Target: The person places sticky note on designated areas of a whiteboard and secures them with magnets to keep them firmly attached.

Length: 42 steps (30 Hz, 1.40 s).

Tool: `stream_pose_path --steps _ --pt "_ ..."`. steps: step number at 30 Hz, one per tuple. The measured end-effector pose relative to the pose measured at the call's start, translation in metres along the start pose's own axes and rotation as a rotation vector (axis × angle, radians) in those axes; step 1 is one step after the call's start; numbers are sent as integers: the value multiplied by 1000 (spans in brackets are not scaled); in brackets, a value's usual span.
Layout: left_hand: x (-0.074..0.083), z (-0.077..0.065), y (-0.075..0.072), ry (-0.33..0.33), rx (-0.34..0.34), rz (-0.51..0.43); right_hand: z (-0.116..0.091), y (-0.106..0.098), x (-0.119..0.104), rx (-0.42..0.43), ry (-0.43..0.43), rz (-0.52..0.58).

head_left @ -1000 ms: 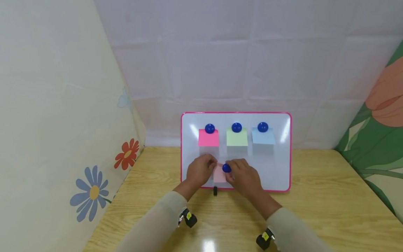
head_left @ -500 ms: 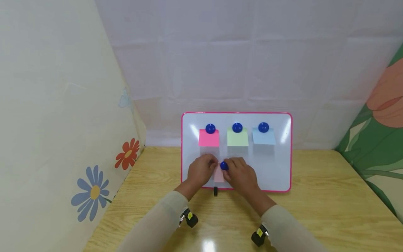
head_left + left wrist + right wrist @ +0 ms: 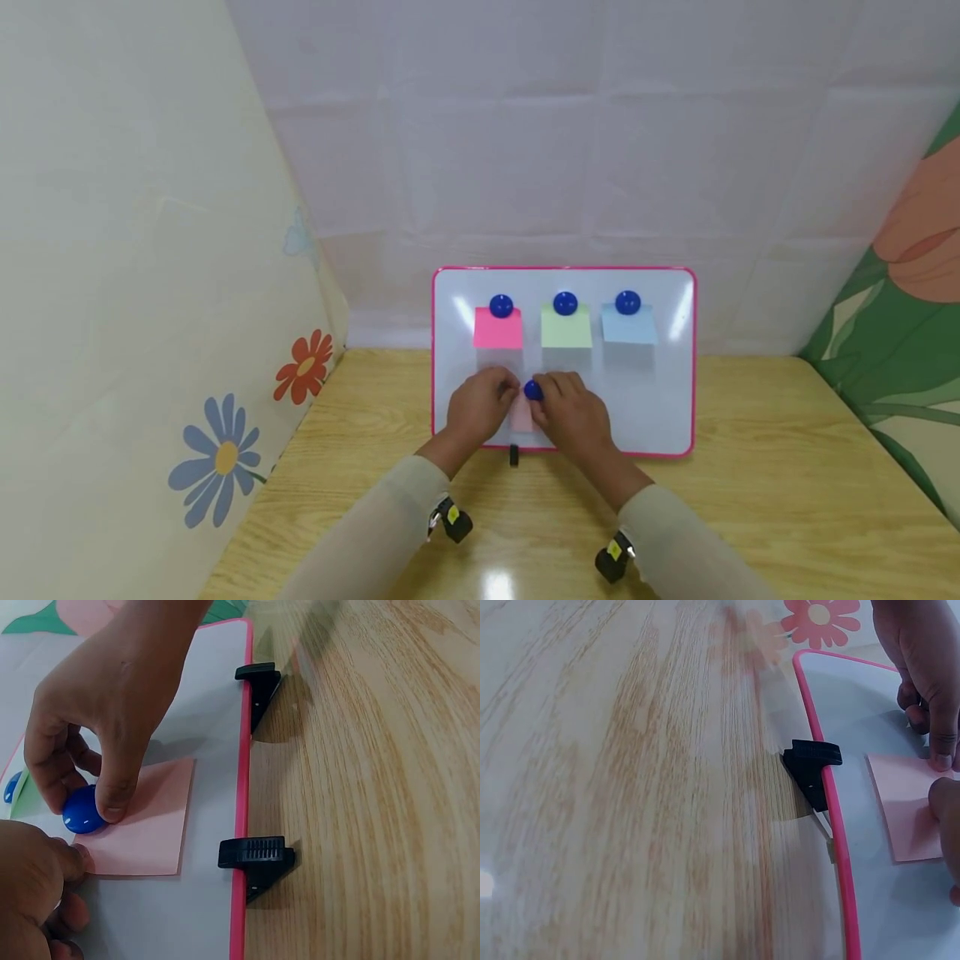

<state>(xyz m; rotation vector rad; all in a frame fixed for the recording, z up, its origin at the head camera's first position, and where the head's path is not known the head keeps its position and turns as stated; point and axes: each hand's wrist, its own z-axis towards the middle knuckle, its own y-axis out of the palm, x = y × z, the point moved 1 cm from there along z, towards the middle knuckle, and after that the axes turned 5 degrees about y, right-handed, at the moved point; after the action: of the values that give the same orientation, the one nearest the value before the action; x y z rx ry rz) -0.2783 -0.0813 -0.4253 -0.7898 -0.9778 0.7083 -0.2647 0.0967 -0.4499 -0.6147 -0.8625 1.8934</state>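
A whiteboard (image 3: 652,400) with a pink frame stands tilted on the table. My left hand (image 3: 477,407) pinches the upper left corner of a pale pink sticky note (image 3: 154,832) that lies against the board's lower part. Between thumb and fingers, my right hand (image 3: 576,418) grips a round blue magnet (image 3: 82,810) at the note's top edge. In the right wrist view, the left hand's fingertip (image 3: 942,760) touches that edge, while the magnet is hidden behind the right thumb (image 3: 946,802).
Along the board's top, blue magnets hold a bright pink note (image 3: 498,332), a green note (image 3: 566,329) and a light blue note (image 3: 628,327). Black clip feet (image 3: 257,855) grip the lower frame. The wooden table (image 3: 765,467) extends around the board, with a cloth wall (image 3: 570,167) behind.
My right hand has moved left and slightly up, bringing the blue magnet closer to the left hand's fingers at the note's top edge. The left hand has barely moved.
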Motion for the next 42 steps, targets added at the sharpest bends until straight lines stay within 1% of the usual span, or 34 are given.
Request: stream_pose_path --steps 7,19,31,36,42 --pt "1 -1 -1 5 0 7 1 1 -1 35 -7 2" --pt "2 -2 -2 20 15 5 3 -3 -4 -14 29 -10" --pt "4 -5 -2 -3 13 -12 3 -3 -4 -34 49 -21" --pt "2 -5 -1 -4 34 -3 3 -2 -4 -38 60 -19" --pt "-1 -6 -1 -1 79 0 3 -2 -3 -24 60 -27"
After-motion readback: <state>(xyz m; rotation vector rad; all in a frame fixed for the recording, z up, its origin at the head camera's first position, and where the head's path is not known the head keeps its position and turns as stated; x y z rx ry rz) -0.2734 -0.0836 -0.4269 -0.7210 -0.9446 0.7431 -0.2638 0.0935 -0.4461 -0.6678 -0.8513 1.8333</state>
